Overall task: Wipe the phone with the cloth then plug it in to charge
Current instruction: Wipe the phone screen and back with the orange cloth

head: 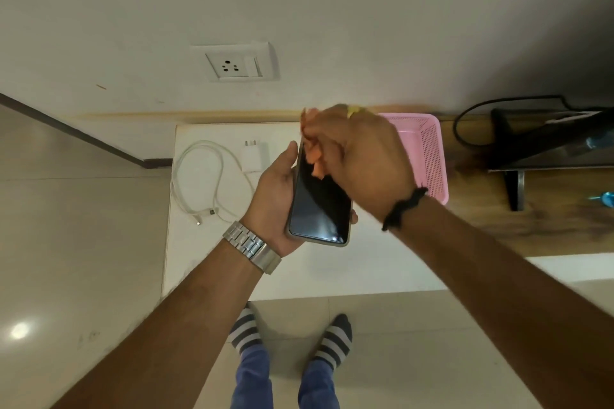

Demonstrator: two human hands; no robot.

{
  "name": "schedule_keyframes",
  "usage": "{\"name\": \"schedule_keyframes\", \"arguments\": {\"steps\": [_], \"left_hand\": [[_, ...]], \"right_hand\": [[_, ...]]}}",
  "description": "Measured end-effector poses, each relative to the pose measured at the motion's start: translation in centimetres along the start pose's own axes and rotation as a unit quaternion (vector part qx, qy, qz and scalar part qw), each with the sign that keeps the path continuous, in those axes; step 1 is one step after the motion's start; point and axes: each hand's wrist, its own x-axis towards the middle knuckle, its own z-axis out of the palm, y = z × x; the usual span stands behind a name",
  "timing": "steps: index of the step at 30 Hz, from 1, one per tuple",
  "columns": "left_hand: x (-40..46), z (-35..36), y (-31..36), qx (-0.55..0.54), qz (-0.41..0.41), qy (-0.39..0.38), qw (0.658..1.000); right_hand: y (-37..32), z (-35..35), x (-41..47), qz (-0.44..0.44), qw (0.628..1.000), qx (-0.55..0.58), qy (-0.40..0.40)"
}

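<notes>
My left hand [277,192] cradles a dark phone [319,206], screen up, above a white table [232,269]. An orange cloth [314,153] is bunched in my right hand [362,159], which presses it on the upper part of the screen. The right hand is blurred. A white charger adapter [254,156] and a coiled white cable [206,183] lie on the table to the left of the phone. A white wall socket [237,65] with a switch sits on the wall above the table.
A pink plastic basket [428,156] stands behind my right hand on the table's right side. To the right, a wooden surface [548,226] carries a black screen on a stand [548,143] with a black cord. My socked feet are on the tiled floor below.
</notes>
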Motion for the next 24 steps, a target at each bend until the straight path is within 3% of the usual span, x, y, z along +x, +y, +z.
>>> {"name": "schedule_keyframes", "arguments": {"steps": [3,8,9,13,16,18,19,22,24], "left_hand": [[0.3,0.1,0.5,0.003,-0.011,0.015,1.000],[0.1,-0.3,1.6,0.008,0.009,0.049,0.999],[0.0,-0.2,1.4,0.013,0.007,0.048,0.999],[0.1,0.4,1.1,0.012,0.002,0.013,1.000],[0.1,0.2,1.9,0.000,0.011,0.047,0.999],[-0.1,-0.1,2.2,0.009,0.016,0.058,0.998],[-0.2,-0.1,2.0,0.011,0.013,0.056,0.998],[-0.3,0.2,1.4,0.005,0.003,0.030,1.000],[-0.2,0.3,1.6,0.017,0.013,0.016,1.000]], "right_hand": [[1.0,-0.1,0.9,0.030,0.999,-0.020,0.031],[-2.2,1.0,-4.9,-0.094,0.986,0.001,-0.134],[-1.7,0.4,-4.1,-0.089,0.988,-0.016,-0.128],[1.2,-1.1,-0.2,0.011,0.999,-0.043,0.021],[-0.7,0.2,-2.5,0.016,0.998,0.051,-0.031],[-3.0,0.7,-5.6,-0.060,0.990,0.040,-0.122],[-3.0,0.4,-6.0,-0.089,0.987,0.023,-0.131],[-0.1,-0.9,-2.9,-0.009,0.999,0.030,-0.031],[0.9,-1.6,-0.9,0.025,0.999,-0.028,-0.008]]}}
